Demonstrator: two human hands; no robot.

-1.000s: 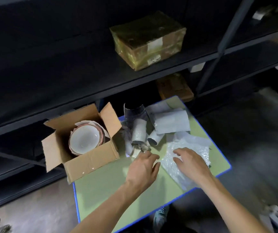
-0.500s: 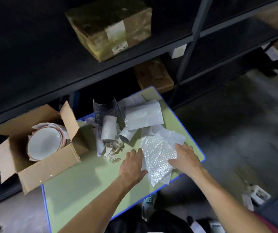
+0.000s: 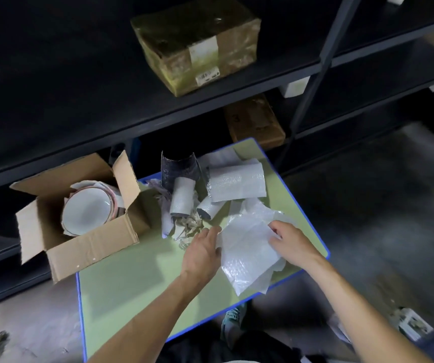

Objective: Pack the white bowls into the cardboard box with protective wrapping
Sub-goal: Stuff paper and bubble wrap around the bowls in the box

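The bubble-wrap sheet (image 3: 247, 258) lies crumpled on the green bench (image 3: 132, 284), between the two hands. The left hand (image 3: 202, 251) rests palm down on the sheet's left edge, its fingers fairly straight and close together. The right hand (image 3: 291, 242) sits on the sheet's right side with its fingers bent onto the plastic; whether they pinch it cannot be told.

Well to the left of the left hand, the open cardboard box (image 3: 92, 248) stands at the bench's corner with its flaps up. A white bowl (image 3: 87, 209) sits inside it, nested in pink-edged wrapping (image 3: 112, 203).

Just beyond the left hand lie shredded paper (image 3: 189, 226) and several rolls of wrap (image 3: 236, 182). Farther beyond both hands, a dark shelf (image 3: 105, 121) carries a taped brown package (image 3: 197, 43).
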